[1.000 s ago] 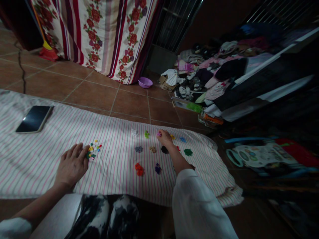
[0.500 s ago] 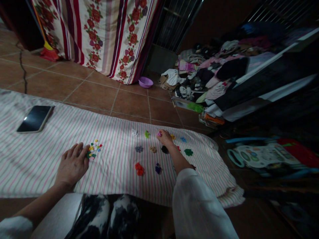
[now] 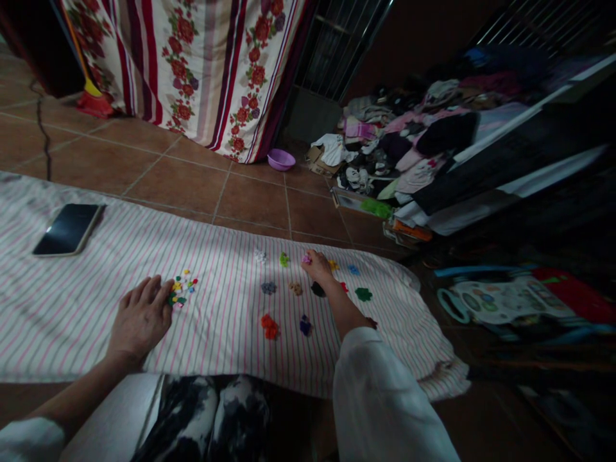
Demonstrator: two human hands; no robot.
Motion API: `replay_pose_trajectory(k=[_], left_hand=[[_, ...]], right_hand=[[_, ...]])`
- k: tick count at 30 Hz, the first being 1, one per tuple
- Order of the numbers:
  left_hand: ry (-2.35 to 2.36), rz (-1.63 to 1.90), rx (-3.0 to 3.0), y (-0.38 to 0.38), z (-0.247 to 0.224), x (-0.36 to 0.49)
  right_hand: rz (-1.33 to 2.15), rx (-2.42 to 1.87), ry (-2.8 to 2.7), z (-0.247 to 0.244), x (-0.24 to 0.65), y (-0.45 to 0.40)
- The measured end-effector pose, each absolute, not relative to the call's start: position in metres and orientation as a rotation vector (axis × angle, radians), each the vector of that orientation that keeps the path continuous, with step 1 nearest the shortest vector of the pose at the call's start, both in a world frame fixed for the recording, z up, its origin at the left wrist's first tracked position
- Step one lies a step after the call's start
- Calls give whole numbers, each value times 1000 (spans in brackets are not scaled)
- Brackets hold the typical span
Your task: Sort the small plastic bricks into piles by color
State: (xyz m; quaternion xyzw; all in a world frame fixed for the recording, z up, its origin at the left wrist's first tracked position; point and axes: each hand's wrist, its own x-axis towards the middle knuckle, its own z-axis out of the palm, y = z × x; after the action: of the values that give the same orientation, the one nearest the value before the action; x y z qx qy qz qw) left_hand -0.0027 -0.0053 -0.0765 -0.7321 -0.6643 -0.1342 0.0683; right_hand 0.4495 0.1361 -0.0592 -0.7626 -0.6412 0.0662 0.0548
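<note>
My left hand (image 3: pixel 142 317) lies flat on the striped cloth (image 3: pixel 221 276), fingers spread, with its fingertips touching the edge of a mixed pile of small coloured pieces (image 3: pixel 185 283). Farther right, my right hand (image 3: pixel 317 267) is over a small heap of pink pieces (image 3: pixel 307 258), its fingertips closed together at the heap. Whatever is between those fingers is too small to make out. Around it are single-colour heaps: white pieces (image 3: pixel 260 256), lime green pieces (image 3: pixel 283 259), grey pieces (image 3: pixel 268 288), tan pieces (image 3: pixel 295 289), orange pieces (image 3: pixel 269 326) and navy pieces (image 3: pixel 305 325). My right forearm partly hides others.
A phone (image 3: pixel 68 230) lies on the cloth at the left. Blue pieces (image 3: pixel 353 269) and dark green pieces (image 3: pixel 364 294) sit right of my arm. Beyond are a tiled floor (image 3: pixel 250 199), a purple basin (image 3: pixel 281 159), a floral curtain (image 3: pixel 202 77) and piled clothes (image 3: pixel 399 135).
Almost nothing differs. My right hand has shifted very slightly at the pink heap, and my left hand keeps its place.
</note>
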Motion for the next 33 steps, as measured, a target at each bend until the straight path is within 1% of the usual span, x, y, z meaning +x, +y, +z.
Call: replay_pose_trajectory(k=[7, 12, 18, 21, 24, 29, 33], left_hand=[[-2031, -405, -2190, -5, -82, -4], [-2035, -417, -2203, -5, -80, -3], [-2039, -391, -2252, -6, -74, -4], [-2033, -394, -2262, -7, -72, -4], [-2048, -393, -2270, -7, -69, -3], [-2083, -420, -2279, -9, -65, -1], [-2064, -464, -2289, -11, -64, -2]], right_hand=[[127, -2265, -1814, -50, 456, 127], [56, -1970, -1797, -44, 444, 102], [89, -1706, -1886, -54, 410, 47], [72, -1718, -1829, -57, 411, 18], [86, -1836, -1730, -56, 426, -9], [113, -1933, -1598, -44, 450, -50], [115, -1987, -1548, -32, 452, -71]])
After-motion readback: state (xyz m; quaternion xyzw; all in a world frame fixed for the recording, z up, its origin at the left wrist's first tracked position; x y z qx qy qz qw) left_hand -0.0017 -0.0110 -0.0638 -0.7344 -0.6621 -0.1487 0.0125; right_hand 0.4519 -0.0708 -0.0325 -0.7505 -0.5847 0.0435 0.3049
